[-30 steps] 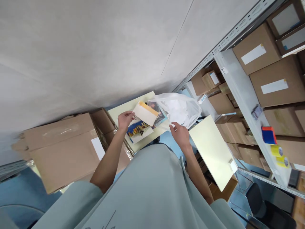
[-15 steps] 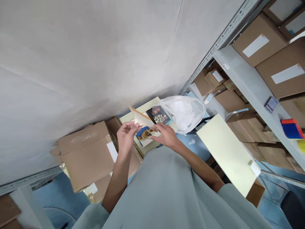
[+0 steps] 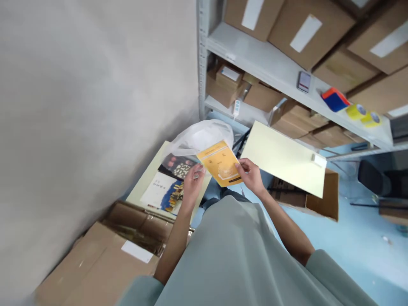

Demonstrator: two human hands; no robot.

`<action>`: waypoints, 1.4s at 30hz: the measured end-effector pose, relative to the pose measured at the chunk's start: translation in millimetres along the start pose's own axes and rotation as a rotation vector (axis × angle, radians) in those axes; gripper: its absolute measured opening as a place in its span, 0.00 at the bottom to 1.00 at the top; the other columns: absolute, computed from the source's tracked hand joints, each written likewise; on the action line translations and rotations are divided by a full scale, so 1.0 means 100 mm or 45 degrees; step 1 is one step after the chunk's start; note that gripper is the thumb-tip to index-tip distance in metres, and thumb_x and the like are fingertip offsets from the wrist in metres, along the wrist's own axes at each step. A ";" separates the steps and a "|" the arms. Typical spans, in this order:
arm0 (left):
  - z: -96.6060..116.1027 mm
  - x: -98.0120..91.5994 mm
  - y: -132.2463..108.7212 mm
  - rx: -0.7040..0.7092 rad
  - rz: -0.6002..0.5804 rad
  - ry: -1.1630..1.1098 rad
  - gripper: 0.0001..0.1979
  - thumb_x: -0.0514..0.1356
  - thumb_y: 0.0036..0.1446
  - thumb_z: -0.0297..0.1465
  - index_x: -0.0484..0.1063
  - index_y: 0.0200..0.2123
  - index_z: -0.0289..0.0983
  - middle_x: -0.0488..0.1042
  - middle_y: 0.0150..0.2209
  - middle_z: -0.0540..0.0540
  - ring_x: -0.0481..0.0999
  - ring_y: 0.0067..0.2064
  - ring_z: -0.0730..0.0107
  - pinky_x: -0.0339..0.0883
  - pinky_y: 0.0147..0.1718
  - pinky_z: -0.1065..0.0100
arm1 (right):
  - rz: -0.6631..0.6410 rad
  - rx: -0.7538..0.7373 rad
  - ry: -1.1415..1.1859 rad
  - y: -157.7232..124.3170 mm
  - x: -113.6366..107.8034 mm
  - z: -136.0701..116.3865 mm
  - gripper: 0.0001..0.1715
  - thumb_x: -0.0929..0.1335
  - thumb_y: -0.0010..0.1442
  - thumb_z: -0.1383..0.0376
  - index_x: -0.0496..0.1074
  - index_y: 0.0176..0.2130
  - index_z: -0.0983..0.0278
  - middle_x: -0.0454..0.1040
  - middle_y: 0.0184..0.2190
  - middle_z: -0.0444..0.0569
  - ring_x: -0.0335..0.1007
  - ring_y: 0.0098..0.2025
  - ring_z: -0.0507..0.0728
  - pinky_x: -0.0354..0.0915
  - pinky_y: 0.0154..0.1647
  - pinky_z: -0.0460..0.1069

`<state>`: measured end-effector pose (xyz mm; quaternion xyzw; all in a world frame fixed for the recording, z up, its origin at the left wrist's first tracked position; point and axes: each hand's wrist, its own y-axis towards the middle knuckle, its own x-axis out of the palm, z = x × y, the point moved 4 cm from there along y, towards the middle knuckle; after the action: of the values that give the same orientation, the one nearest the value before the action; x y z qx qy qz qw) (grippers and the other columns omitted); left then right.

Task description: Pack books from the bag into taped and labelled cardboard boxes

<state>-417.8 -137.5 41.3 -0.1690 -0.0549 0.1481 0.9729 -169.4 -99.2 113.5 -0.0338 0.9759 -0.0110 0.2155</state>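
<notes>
A thin yellow booklet [image 3: 219, 163] with dark printed characters and a circular line pattern is held up by its right edge in my right hand [image 3: 250, 174], thumb on the cover. My left hand [image 3: 193, 180] is just left of the booklet, fingers curled together; something small and pale shows at the fingertips, too unclear to name. Below and left of it, a white book with a blue and yellow picture [image 3: 162, 191] and a black-covered book [image 3: 178, 165] lie on a pale yellow board [image 3: 142, 180]. A white plastic bag [image 3: 204, 134] is behind the booklet.
Cardboard boxes [image 3: 95, 263] sit at lower left. A second pale board [image 3: 280, 157] lies over an open carton [image 3: 328, 195] on the right. Metal shelves [image 3: 248, 49] hold boxes, a phone [image 3: 304, 81] and yellow tape rolls [image 3: 371, 119]. A wall rises at left.
The view has swung to the right. The booklet, earlier in both hands with its pale pages lifted over the books, now shows its yellow cover, carried rightward off the books in my right hand.
</notes>
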 end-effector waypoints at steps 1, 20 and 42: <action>0.03 0.16 0.06 -0.014 -0.140 0.012 0.34 0.74 0.56 0.59 0.83 0.54 0.39 0.84 0.58 0.35 0.85 0.54 0.51 0.81 0.51 0.55 | 0.058 0.055 0.108 -0.01 -0.16 0.08 0.27 0.71 0.71 0.39 0.78 0.43 0.59 0.85 0.39 0.51 0.83 0.39 0.61 0.77 0.43 0.54; 0.24 3.47 0.62 -0.080 -0.573 0.276 0.30 0.79 0.48 0.57 0.83 0.38 0.38 0.85 0.38 0.45 0.82 0.41 0.60 0.75 0.46 0.62 | 0.222 0.322 0.684 0.78 -2.57 1.90 0.32 0.78 0.61 0.34 0.78 0.37 0.58 0.84 0.36 0.48 0.80 0.40 0.60 0.76 0.44 0.54; 0.01 5.60 0.04 0.478 -0.945 0.613 0.12 0.68 0.68 0.39 0.89 0.51 0.46 0.80 0.68 0.45 0.85 0.63 0.51 0.88 0.55 0.56 | 0.550 0.338 0.520 0.84 -3.64 2.30 0.33 0.68 0.71 0.34 0.70 0.34 0.58 0.68 0.26 0.41 0.63 0.29 0.54 0.64 0.30 0.49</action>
<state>112.6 38.0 72.6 0.0112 0.1430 -0.2451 0.9588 251.6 8.7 54.1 0.2053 0.9736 -0.0988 0.0150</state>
